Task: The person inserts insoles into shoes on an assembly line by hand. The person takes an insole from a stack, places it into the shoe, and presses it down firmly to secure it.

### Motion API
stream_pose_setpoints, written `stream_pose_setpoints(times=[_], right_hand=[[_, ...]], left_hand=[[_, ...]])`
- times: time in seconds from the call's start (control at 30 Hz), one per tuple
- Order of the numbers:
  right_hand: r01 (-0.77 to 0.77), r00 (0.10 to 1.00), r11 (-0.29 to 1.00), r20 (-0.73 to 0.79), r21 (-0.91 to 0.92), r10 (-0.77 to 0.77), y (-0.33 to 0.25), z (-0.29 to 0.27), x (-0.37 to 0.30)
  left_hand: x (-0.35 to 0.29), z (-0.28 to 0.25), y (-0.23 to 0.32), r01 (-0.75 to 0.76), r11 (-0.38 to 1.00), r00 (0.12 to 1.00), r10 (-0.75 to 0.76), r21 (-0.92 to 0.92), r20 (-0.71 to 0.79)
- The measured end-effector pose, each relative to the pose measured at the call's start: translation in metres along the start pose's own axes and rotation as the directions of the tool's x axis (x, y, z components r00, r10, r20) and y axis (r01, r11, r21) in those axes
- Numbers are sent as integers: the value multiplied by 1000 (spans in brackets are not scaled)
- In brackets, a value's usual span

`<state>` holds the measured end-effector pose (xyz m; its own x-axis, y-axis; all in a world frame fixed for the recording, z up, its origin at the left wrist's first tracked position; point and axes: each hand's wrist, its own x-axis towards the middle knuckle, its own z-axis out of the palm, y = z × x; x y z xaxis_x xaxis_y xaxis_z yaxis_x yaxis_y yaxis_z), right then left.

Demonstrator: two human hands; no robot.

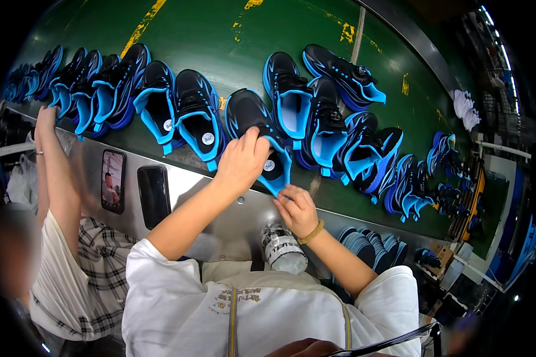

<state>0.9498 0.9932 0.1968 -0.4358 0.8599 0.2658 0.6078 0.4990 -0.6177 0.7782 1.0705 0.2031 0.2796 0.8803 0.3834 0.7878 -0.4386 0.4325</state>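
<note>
A black sneaker with blue lining [248, 109] sits in front of me on the green belt, its heel toward me. My left hand [242, 162] lies over its lacing with bent fingers, gripping it near the opening. At the heel, my right hand [298, 210] pinches the blue collar edge between thumb and fingers. A round white sticker [269, 165] shows on the insole between my hands. To the left stands a matching sneaker [194, 108] with a sticker inside; to the right is a sneaker [289, 95] whose inside looks pale.
Rows of similar sneakers [122, 89] line the green belt [214, 35] on both sides. Two phones [153, 196] lie on the metal ledge [211, 220] near me. A wrapped roll [283, 250] and stacked insoles [369, 247] are below the ledge. A co-worker's arm [59, 172] reaches shoes at left.
</note>
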Motion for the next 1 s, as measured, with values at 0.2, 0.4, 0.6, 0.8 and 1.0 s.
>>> stream_pose_setpoints(times=[0.2,0.4,0.6,0.8,1.0], right_hand=[[-29,999,999,46,12,29,-9,-8,26],[-114,980,984,-180,-136,88,-12,-49,32],[-482,873,767,-302,-424,382,82,-64,-12],[-457,881,749,-127,-480,456,134,-121,-62],[-456,873,863,-298,-217,386,139,-179,-92]], left_hand=[[22,-6,-33,-93,976,994,80,199,70],[26,5,-33,-354,658,927,153,665,342],[29,9,-25,-412,713,894,194,567,404],[42,-27,-9,-106,973,925,21,204,381],[40,-42,19,-24,986,999,30,-166,30]])
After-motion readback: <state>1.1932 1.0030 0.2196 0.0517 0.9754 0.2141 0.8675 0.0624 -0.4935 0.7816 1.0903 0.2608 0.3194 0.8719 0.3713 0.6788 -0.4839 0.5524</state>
